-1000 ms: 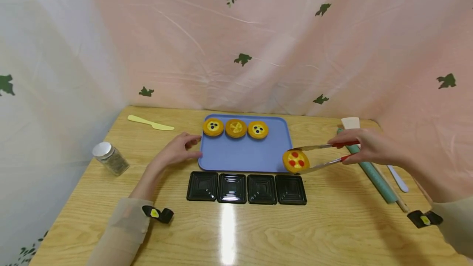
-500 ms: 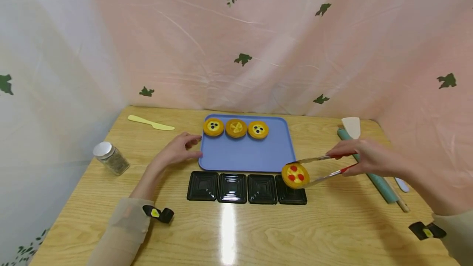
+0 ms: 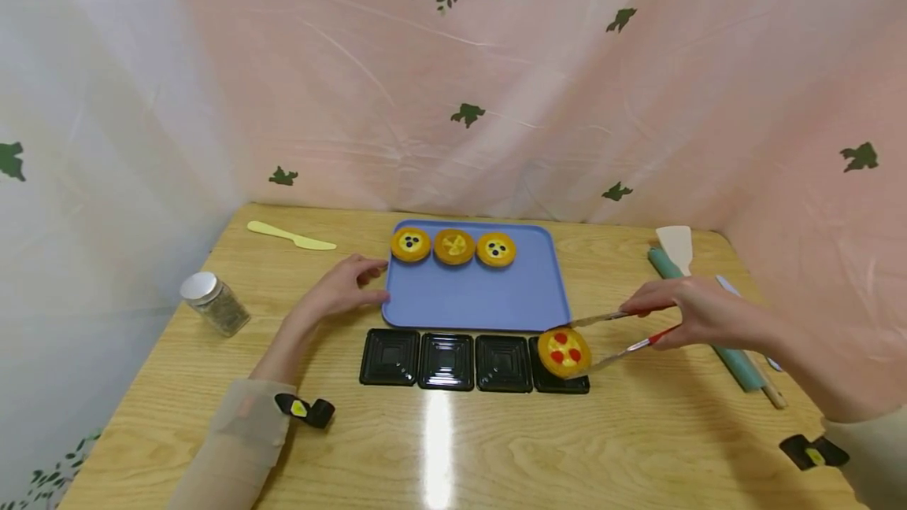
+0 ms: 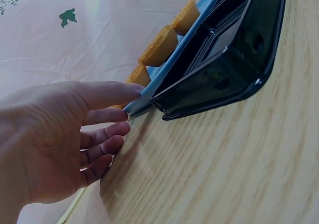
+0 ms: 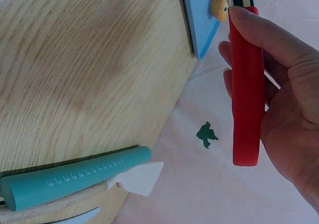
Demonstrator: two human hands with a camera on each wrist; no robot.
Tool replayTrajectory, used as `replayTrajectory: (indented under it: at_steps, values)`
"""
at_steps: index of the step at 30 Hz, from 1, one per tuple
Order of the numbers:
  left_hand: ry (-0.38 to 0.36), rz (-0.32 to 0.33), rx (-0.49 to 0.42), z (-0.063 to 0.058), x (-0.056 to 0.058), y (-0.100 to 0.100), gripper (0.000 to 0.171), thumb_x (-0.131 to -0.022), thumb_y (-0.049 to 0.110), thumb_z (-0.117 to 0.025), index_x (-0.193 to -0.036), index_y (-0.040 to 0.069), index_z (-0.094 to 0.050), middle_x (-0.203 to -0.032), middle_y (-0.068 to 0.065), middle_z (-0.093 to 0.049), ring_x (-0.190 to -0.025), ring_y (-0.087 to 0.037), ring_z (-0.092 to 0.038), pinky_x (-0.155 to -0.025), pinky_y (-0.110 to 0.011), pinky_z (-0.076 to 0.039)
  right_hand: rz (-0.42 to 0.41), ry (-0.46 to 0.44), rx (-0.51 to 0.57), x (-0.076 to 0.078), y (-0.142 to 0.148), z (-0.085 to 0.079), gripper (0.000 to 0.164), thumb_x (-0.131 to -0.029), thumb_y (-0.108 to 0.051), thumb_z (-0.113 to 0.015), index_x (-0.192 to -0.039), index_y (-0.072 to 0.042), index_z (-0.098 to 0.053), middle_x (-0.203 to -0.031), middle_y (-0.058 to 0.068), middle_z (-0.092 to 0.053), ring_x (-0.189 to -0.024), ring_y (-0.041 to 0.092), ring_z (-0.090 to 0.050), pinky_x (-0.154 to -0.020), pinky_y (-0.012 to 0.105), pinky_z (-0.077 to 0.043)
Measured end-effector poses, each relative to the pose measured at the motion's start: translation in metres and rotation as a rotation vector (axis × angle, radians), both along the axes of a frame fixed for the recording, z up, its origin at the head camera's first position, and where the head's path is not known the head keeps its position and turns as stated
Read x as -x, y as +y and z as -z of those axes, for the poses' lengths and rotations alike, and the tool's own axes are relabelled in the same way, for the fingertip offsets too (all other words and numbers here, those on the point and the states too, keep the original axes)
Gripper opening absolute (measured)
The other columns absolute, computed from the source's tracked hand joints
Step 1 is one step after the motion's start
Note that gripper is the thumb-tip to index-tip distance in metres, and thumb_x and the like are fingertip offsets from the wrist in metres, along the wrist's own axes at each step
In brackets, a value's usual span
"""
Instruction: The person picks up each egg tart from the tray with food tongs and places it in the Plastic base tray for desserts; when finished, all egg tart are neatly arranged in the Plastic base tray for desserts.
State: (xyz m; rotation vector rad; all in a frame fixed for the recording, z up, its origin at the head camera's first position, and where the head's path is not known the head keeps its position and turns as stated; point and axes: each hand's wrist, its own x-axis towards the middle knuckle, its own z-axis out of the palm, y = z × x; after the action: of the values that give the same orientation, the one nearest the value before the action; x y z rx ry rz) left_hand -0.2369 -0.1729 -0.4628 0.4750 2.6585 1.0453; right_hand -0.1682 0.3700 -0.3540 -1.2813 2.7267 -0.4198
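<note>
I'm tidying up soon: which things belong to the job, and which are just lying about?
Apparently in use:
red-handled tongs, in right hand
red-topped tart
three other tarts
blue tray
four black trays

Apparently lying about:
yellow knife
silver-lidded jar
teal cylinder
white spatula
pale utensil

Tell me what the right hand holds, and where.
The right hand grips the tongs by their red handles; a tart sits between the tongs' tips.

- We see glossy black plastic dishes (image 3: 448, 361)
- Our tongs (image 5: 247, 84): shiny metal, smooth red plastic
- Tray (image 3: 475, 297): smooth, matt plastic
- Tarts (image 4: 159, 47): rough sides
- Desk (image 3: 538, 447): glossy grained wood
- Backdrop (image 3: 397, 101): creased cloth
</note>
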Motion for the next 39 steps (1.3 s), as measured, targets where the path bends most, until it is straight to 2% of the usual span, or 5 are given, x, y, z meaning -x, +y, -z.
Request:
replayTrajectory:
  at_steps: [11, 28, 39]
  values:
    - [0.007, 0.0, 0.01, -0.0015, -0.0004, 0.0002, 0.07, -0.091, 0.029, -0.077, -0.15, 0.004, -0.051, -0.135, -0.02, -0.059, -0.12, -0.034, -0.056, -0.106, -0.051, -0.049, 0.063, -0.005, -0.073, -0.0017, -0.0023, 0.0019, 0.058, -0.072, -0.019, -0.093, -0.126, -0.028, -0.073, -0.118, -0.013, -0.071, -0.096, 0.005, -0.07, -0.068, 0.022, -0.054]
    - [0.012, -0.001, 0.008, 0.0008, 0.0006, 0.0001, 0.07, -0.091, 0.03, -0.078, -0.15, 0.004, -0.051, -0.135, -0.02, -0.059, -0.121, -0.035, -0.056, -0.107, -0.051, -0.049, 0.085, -0.01, -0.097, -0.0006, -0.0032, 0.0059, 0.059, -0.07, -0.016, -0.093, -0.125, -0.025, -0.074, -0.119, -0.009, -0.073, -0.096, 0.005, -0.071, -0.07, 0.023, -0.055]
    - [0.015, 0.004, 0.011, -0.0007, -0.001, -0.0007, 0.069, -0.091, 0.029, -0.077, -0.15, 0.003, -0.051, -0.134, -0.021, -0.059, -0.12, -0.035, -0.056, -0.106, -0.052, -0.049, 0.078, -0.019, -0.093, 0.0009, -0.0021, 0.0093, 0.058, -0.07, -0.015, -0.093, -0.124, -0.026, -0.074, -0.118, -0.01, -0.072, -0.097, 0.006, -0.071, -0.071, 0.023, -0.056]
